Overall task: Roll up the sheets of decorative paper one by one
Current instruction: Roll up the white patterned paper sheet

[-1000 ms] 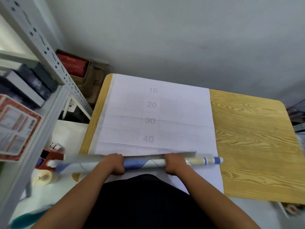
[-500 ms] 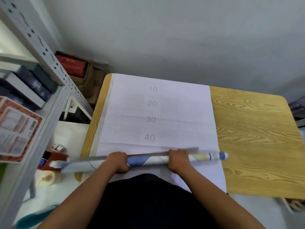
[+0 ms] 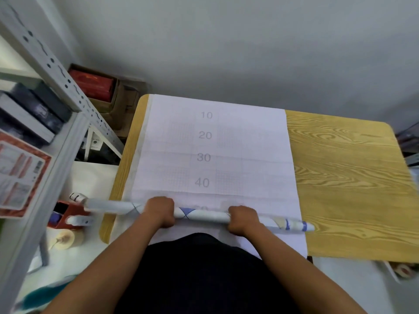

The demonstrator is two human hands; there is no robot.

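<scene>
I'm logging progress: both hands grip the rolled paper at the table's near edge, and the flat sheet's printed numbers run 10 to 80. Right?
Not quite. The head view shows the left hand and right hand gripping the rolled paper as said, but the flat sheet shows only 10, 20, 30 and 40.

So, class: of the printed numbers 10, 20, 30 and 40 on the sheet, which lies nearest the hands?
The 40; it is the lowest number, just above the roll.

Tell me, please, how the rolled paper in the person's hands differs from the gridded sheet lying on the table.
The rolled paper is a narrow tube with blue markings; the gridded sheet is white with grey numbers. The rolled paper is gripped by both hands; the gridded sheet lies flat, unheld. Both lie across the wooden table.
</scene>
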